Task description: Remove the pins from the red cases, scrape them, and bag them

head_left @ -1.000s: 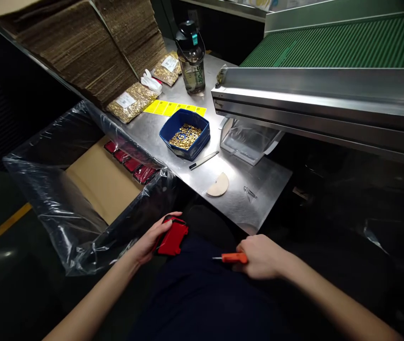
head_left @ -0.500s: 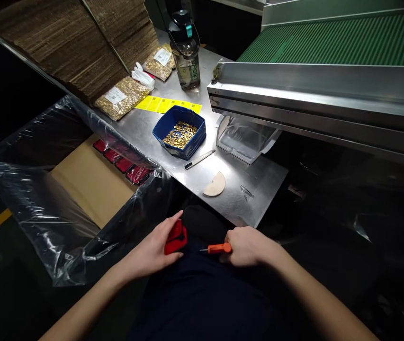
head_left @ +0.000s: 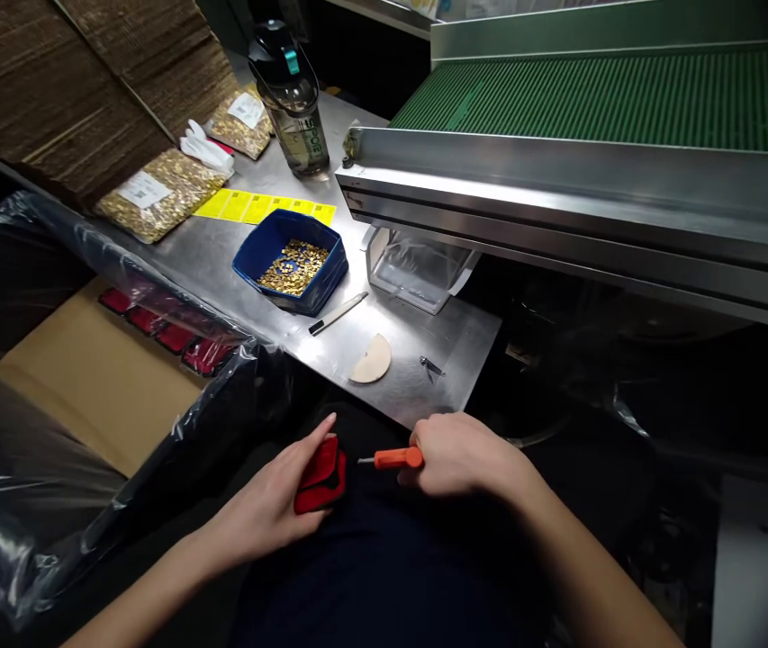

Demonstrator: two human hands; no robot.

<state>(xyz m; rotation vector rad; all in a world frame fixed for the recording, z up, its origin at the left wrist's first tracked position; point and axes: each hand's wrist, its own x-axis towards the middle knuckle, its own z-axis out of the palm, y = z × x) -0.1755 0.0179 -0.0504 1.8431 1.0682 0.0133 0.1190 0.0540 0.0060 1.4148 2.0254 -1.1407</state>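
Note:
My left hand (head_left: 282, 495) is wrapped round a red plastic part (head_left: 321, 477) with a black inlay, held above my lap. In my right hand (head_left: 455, 454) is an orange-handled tool (head_left: 397, 458) with a thin metal tip, like a small screwdriver. The tip points left at the red part, with a small gap between them. Beyond my hands, on the metal table, a blue bin (head_left: 289, 263) holds small brass-coloured pieces. A box cutter (head_left: 338, 313), a cream half-round disc (head_left: 371, 358) and a nail clipper (head_left: 431, 366) lie nearer the table's front edge.
A plastic-lined box (head_left: 106, 378) with red parts stands at left. Bags of brass pieces (head_left: 160, 193), a yellow label strip (head_left: 266, 208) and a water bottle (head_left: 293, 117) sit at the back. A green conveyor (head_left: 586, 99) overhangs a clear tray (head_left: 417, 268) at right.
The view has turned right, so the table and box appear further left. The red part looks slightly tilted differently in my left hand. Both hands keep their holds; the tool tip stays apart from the part.

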